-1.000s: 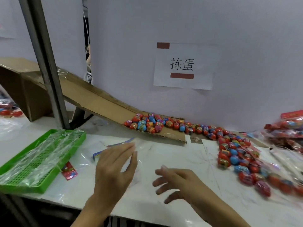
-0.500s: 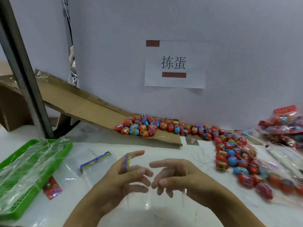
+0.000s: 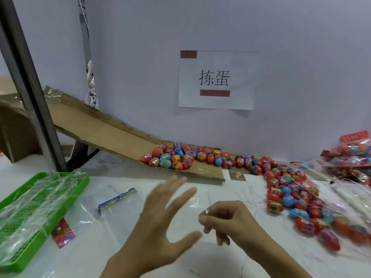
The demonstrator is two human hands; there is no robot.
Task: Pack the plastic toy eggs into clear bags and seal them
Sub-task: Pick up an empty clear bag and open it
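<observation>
Above the table, right hand fingers pinch a clear bag; left hand fingers splayed.

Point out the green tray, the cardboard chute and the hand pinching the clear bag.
green tray (image 3: 79, 178): head view, bare far right corner of its rim.
cardboard chute (image 3: 96, 125): head view, bare sloping middle.
right hand (image 3: 230, 219): head view, back of the hand.

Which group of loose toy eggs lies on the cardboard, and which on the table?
The left cluster of eggs sits at the foot of the cardboard ramp. The right pile of eggs spreads on the white table, farther right.
</observation>
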